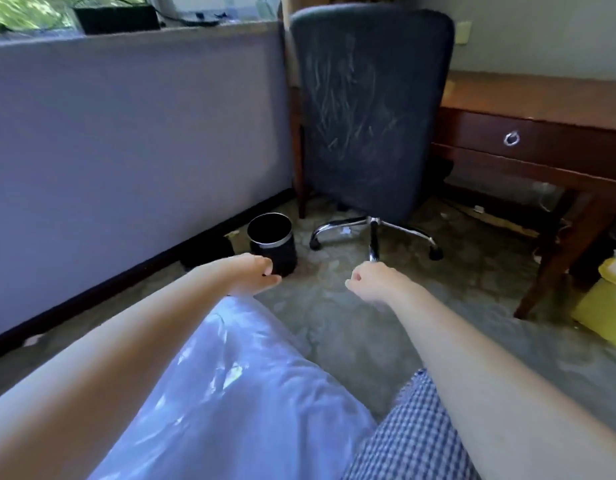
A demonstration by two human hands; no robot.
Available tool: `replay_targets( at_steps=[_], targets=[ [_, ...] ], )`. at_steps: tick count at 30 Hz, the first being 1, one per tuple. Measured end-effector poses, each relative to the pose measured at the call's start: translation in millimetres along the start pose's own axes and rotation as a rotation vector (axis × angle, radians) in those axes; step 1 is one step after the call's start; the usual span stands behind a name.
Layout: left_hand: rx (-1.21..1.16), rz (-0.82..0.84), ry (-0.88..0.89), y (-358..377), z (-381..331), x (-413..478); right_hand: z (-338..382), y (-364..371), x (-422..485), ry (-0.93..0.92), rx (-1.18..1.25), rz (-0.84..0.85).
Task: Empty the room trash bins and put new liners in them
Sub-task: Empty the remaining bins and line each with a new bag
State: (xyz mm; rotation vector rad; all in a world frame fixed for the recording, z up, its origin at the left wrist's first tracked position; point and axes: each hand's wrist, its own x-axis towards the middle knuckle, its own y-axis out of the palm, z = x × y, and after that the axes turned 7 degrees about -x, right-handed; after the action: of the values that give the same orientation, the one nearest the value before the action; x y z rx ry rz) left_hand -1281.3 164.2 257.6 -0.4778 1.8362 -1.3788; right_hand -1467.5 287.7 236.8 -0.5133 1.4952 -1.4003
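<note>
Both hands out ahead of me, bare forearms running in from the bottom corners. Left hand (253, 275) curls shut on the top of a clear plastic liner (227, 386), which hangs down from it toward 6 o'clock over my lap. Right hand (372, 280) is loosely fisted, holding nothing I can see, well apart from the left. Checked fabric (414, 441) at 5 o'clock under the right forearm.

Next out, at 11 o'clock: black trash bin (272, 242) with a silver rim band, upright on the carpet (334, 327), mouth open, inside dark so I can't tell the contents. It sits just beyond the left hand's fingertips; touching or not, can't tell. Small dark object (207, 252) just left of it against the baseboard.

At 12 o'clock, dark office chair (369, 109) on a chrome wheeled base, back toward me. Wooden desk (528, 133) at 2 o'clock, ring pull on its drawer. Yellow item (604, 313) at 3 o'clock, blurred. Wall and window sill (126, 109) run along 9 to 11 o'clock.
</note>
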Motion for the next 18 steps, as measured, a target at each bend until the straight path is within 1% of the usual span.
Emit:
replay_targets(
  at_steps=[4, 7, 9, 11, 13, 15, 16, 17, 18],
  targets=[
    [-0.043, -0.020, -0.159, 15, 77, -50, 73, 15, -9, -0.133, 0.029, 0.026],
    [-0.106, -0.014, -0.288, 40, 119, -83, 115, 37, -19, -0.207, 0.024, 0.066],
    [-0.135, -0.079, -0.352, 62, 138, -100, 137, 56, -23, -0.235, 0.033, 0.100],
    [-0.194, -0.165, -0.403, 82, 149, -113, 153, 76, -31, -0.224, 0.129, 0.183],
    [-0.389, -0.211, -0.455, 100, 155, -122, 166, 92, -41, -0.173, 0.270, 0.315],
    [-0.727, -0.207, -0.451, 123, 163, -121, 173, 108, -52, -0.117, 0.368, 0.454],
    [-0.854, -0.172, -0.454, 133, 164, -120, 176, 116, -56, -0.102, 0.402, 0.501],
    [-0.926, -0.129, -0.454, 142, 163, -119, 178, 123, -61, -0.088, 0.435, 0.530],
    [-0.943, -0.076, -0.462, 150, 162, -118, 179, 130, -65, -0.076, 0.480, 0.549]
  ],
)
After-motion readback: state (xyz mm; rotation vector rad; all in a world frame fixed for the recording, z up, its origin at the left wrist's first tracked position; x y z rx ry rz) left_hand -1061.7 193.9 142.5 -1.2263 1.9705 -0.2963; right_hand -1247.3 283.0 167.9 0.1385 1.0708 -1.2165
